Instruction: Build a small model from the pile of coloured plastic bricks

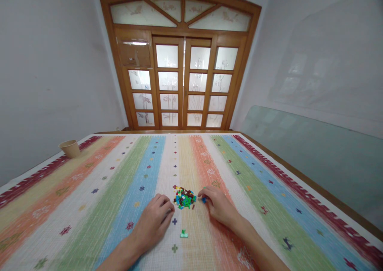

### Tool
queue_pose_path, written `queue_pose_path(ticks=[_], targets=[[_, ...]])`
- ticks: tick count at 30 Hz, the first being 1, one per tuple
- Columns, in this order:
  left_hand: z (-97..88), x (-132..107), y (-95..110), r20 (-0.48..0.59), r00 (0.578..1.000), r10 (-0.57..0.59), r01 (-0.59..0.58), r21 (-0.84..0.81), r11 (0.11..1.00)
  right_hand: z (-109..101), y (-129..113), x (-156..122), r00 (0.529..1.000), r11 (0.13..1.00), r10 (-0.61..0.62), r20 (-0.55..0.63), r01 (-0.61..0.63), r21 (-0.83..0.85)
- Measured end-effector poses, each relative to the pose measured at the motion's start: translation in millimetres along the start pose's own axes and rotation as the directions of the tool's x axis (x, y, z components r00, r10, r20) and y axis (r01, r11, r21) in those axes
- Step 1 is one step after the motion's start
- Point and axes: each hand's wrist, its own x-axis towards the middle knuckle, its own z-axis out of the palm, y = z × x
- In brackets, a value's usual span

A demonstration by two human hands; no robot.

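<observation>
A small heap of colourful toy building bricks (186,199) lies on the striped tablecloth, mostly green, blue, brown, white and yellow. My left hand (157,217) rests on the cloth just left of the heap, its fingers curled in and close together. Their tips are partly hidden, so I cannot make out what is in them. On the heap's right side, my right hand (218,205) is bent with its fingertips closed at a blue brick (204,200). Nearer to me, between my forearms, sits a small green piece made of bricks (184,234), apart from the heap.
A tan paper cup (70,148) stands at the table's far left edge. The striped tablecloth (119,207) covers the table. Beyond it are wooden doors with glass panes (184,83); a pale green panel (314,155) leans along the right wall.
</observation>
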Motion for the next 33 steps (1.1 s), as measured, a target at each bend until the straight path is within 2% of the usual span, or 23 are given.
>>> queue_pose_path(ticks=[8,18,27,33], targets=[[0.6,-0.4,-1.2,0.050,0.999,-0.016,0.015,0.007,1.000,-6.4,-9.3,0.4,0.999,1.000,-0.002,0.039,0.002,0.001],[0.6,-1.0,-1.4,0.048,0.999,-0.017,0.017,0.008,1.000,-4.9,-6.2,0.6,0.999,1.000,0.024,0.035,-0.024,0.004],[-0.2,-0.1,-0.7,0.011,1.000,0.001,-0.001,0.002,1.000,-8.2,-7.4,1.4,0.996,0.996,0.073,0.047,-0.071,-0.044],[-1.0,-0.1,0.3,0.031,0.999,-0.007,0.007,0.002,1.000,-7.7,-2.3,1.8,0.994,0.993,0.088,0.058,-0.083,-0.087]])
